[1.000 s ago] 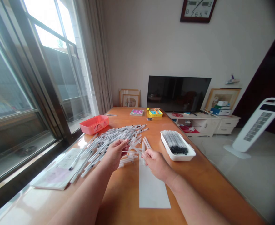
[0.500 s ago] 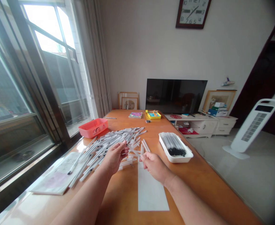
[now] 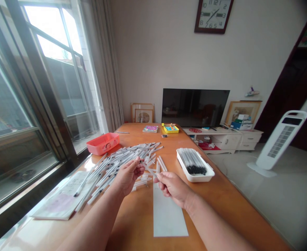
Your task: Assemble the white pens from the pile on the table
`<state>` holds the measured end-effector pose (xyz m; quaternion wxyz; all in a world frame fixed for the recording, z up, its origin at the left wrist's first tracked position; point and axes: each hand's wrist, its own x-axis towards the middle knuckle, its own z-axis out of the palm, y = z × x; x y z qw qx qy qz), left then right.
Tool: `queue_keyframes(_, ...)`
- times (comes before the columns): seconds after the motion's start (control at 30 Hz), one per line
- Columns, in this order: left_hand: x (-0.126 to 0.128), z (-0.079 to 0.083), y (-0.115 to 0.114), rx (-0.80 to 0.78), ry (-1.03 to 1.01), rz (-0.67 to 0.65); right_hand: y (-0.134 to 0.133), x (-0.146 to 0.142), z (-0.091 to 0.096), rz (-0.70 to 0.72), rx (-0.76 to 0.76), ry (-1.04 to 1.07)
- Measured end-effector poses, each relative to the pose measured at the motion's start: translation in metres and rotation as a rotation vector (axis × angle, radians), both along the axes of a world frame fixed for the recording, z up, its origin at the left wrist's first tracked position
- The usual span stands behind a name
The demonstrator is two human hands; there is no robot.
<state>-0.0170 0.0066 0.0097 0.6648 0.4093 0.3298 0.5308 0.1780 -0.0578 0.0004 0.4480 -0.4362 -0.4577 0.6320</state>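
Observation:
My left hand (image 3: pixel 128 174) is closed in a pinch on a clear pen barrel (image 3: pixel 146 168) above the near end of a heap of clear pens (image 3: pixel 122 158) spread over the orange wooden table (image 3: pixel 216 205). Beside it my right hand (image 3: pixel 171 186) is also closed, pinching the same thin pen part at its other end. A white sheet of paper (image 3: pixel 167 214) lies on the table under and in front of my right hand. To the right stands a white tray (image 3: pixel 195 167) filled with black-tipped refills.
A red plastic tray (image 3: pixel 103 143) sits at the table's left edge near the window. Printed papers (image 3: pixel 61 198) lie near left. Small books (image 3: pixel 150 129) and a yellow box (image 3: pixel 170 128) are at the far end. A television, cabinet and tower fan (image 3: pixel 280 141) stand beyond.
The view has tilted up a little. Both hands stayed together over the pen heap, my right hand edging slightly closer to my left; grips unchanged.

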Motion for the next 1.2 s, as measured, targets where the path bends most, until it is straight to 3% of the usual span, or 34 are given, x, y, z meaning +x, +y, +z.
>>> queue_keyframes(0.13, 0.0, -0.002, 0.002, 0.016, 0.015, 0.023, 0.0, -0.001, -0.002, 0.01, -0.005, 0.006)
queue_keyframes(0.4, -0.003, 0.005, -0.002, 0.044, -0.018, -0.096, 0.001, 0.007, -0.002, 0.077, -0.118, 0.207)
queue_keyframes(0.63, 0.001, 0.001, -0.001, 0.072, 0.094, 0.026, 0.003, 0.004, -0.005, 0.041, -0.079, 0.151)
queue_keyframes(0.93, -0.006, 0.005, -0.002, 0.136, 0.059, -0.103, 0.002, 0.01, 0.001, 0.082, -0.134, 0.251)
queue_keyframes(1.2, -0.005, 0.003, 0.0, 0.113, 0.098, -0.045, 0.002, 0.004, -0.003, 0.025, -0.072, 0.125)
